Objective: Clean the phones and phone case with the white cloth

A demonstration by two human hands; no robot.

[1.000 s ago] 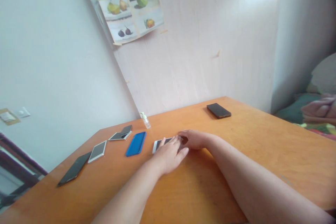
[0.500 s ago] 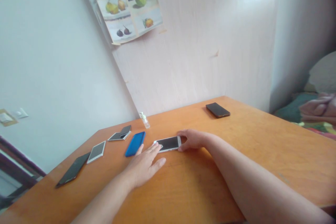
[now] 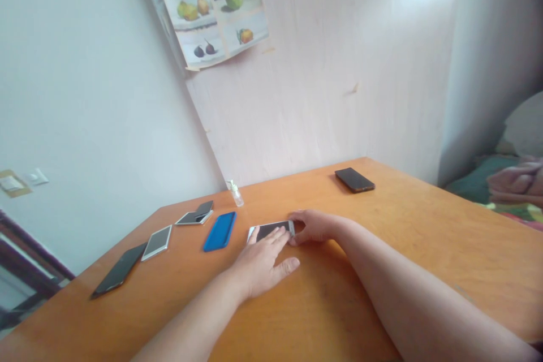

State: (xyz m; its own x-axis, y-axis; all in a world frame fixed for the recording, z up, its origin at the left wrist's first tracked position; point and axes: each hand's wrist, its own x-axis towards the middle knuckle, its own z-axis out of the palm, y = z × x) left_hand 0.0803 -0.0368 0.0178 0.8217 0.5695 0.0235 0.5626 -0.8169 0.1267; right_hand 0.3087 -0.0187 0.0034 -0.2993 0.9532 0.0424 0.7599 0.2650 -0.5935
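Observation:
A white smartphone (image 3: 265,229) with a dark screen lies flat on the wooden table. My left hand (image 3: 263,264) rests across its screen, fingers stretched out and thumb held apart; what may lie under the fingertips is hidden. At the phone's right end, my right hand (image 3: 314,226) grips the edge between thumb and fingers. Just left of the phone is a blue phone case (image 3: 220,232), lying with its hollow side up.
Further left lie a black phone (image 3: 119,271), a white phone (image 3: 156,243) and a small stack of devices (image 3: 195,216). A clear pump bottle (image 3: 236,194) stands near the wall. Another black phone (image 3: 354,180) lies at the back right of the table (image 3: 424,226).
My left hand has slid right across the phone's screen, from its left end towards its right end. My right hand keeps its hold. The view has shifted slightly.

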